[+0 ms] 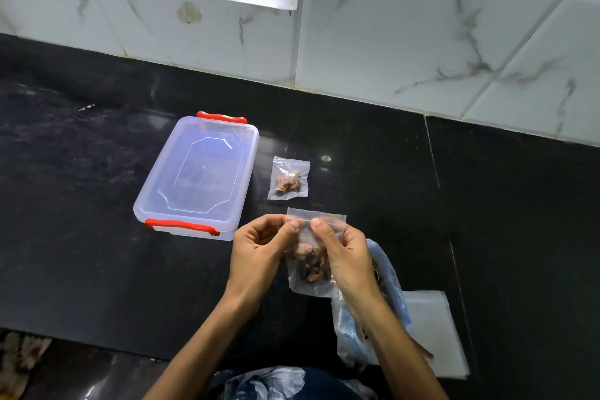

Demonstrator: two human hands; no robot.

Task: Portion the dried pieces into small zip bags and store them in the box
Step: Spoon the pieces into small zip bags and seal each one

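I hold a small zip bag (310, 256) of dried pieces (311, 265) upright at lower centre, my left hand (259, 247) and right hand (345, 255) each pinching its top edge. Just above it a filled bag (288, 178) lies flat on the black counter (81, 204). The lidded box (198, 174) sits left of centre, its near edge beside my left knuckles. A large bag (373, 334) lies under my right wrist. Open counter spreads far left and right.
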